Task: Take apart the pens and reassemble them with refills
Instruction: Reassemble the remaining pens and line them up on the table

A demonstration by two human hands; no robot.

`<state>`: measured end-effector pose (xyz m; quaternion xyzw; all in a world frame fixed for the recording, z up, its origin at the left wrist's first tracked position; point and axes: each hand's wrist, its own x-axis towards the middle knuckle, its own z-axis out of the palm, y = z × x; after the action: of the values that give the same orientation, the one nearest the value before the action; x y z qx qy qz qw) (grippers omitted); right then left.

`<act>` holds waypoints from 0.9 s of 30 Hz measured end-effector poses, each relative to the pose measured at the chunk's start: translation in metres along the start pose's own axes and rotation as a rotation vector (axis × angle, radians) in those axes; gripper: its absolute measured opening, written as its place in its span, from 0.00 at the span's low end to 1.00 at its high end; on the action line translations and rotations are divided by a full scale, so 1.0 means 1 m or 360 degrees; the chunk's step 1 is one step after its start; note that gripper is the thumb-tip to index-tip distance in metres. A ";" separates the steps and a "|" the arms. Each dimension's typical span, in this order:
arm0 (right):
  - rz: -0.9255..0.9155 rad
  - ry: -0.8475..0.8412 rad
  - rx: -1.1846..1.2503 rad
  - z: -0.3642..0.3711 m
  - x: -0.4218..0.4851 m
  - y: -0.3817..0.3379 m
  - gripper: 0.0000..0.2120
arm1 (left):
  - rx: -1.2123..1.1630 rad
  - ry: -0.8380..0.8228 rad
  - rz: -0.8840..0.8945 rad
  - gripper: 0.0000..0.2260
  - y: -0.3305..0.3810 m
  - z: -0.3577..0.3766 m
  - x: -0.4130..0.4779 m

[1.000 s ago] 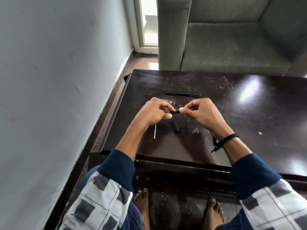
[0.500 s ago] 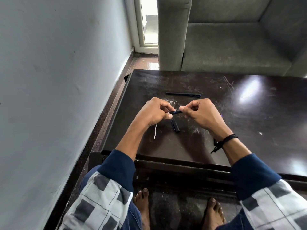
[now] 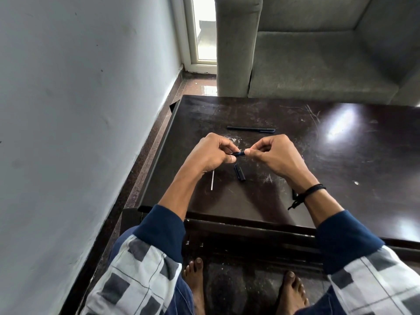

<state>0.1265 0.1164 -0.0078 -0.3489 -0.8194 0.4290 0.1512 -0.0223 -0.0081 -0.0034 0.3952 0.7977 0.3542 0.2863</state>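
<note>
Both hands hover over the dark table (image 3: 341, 167). My left hand (image 3: 210, 153) pinches one end of a short dark pen part (image 3: 238, 153), and my right hand (image 3: 275, 155) pinches its other end between thumb and forefinger. Most of that part is hidden by the fingers. Just below the hands a dark pen cap (image 3: 240, 172) lies on the table. A thin pale refill (image 3: 212, 180) lies to its left, partly under my left wrist. A whole dark pen (image 3: 251, 128) lies farther back.
A white wall runs close along the left, leaving a narrow strip of floor. A grey sofa (image 3: 318, 64) stands just behind the table's far edge. My bare feet rest on the floor under the near edge.
My right hand's fingertips have shifted slightly on the pen part. The hands stay in the same spot and the things on the table have not moved.
</note>
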 end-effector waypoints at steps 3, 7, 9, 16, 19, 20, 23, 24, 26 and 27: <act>0.0043 -0.0031 0.0006 -0.001 0.000 0.000 0.13 | -0.0006 0.0007 0.0007 0.11 0.000 -0.001 0.000; 0.0020 -0.0042 0.0096 -0.003 0.001 0.002 0.10 | -0.0023 0.0019 0.0002 0.11 0.000 -0.001 -0.001; -0.0012 -0.0038 0.0117 -0.003 0.002 0.003 0.08 | -0.0024 0.0021 0.0000 0.11 0.000 -0.001 0.000; 0.0037 -0.0013 -0.0021 -0.001 0.000 0.001 0.15 | -0.0013 0.0021 0.0013 0.11 0.001 -0.001 -0.001; 0.0037 -0.0012 0.0040 -0.002 -0.001 0.000 0.16 | -0.0035 0.0024 0.0009 0.11 0.001 -0.002 -0.002; 0.0021 -0.0012 0.0075 -0.003 -0.001 -0.001 0.14 | -0.0035 0.0025 0.0011 0.11 0.001 -0.003 -0.002; -0.0039 -0.0008 0.0113 -0.004 -0.001 -0.001 0.08 | -0.0036 0.0032 0.0011 0.11 0.001 -0.003 -0.002; -0.0042 -0.0005 0.0104 -0.004 0.000 -0.001 0.07 | -0.0037 0.0031 0.0009 0.11 0.001 -0.003 -0.002; -0.0023 0.0002 0.0081 -0.003 0.000 -0.001 0.07 | -0.0029 0.0026 0.0010 0.11 0.001 -0.002 -0.001; -0.0010 0.0007 0.0058 -0.002 0.000 0.000 0.08 | -0.0025 0.0025 0.0010 0.11 0.000 -0.001 -0.001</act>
<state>0.1274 0.1181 -0.0064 -0.3444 -0.8122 0.4425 0.1607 -0.0227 -0.0090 -0.0021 0.3927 0.7958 0.3646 0.2821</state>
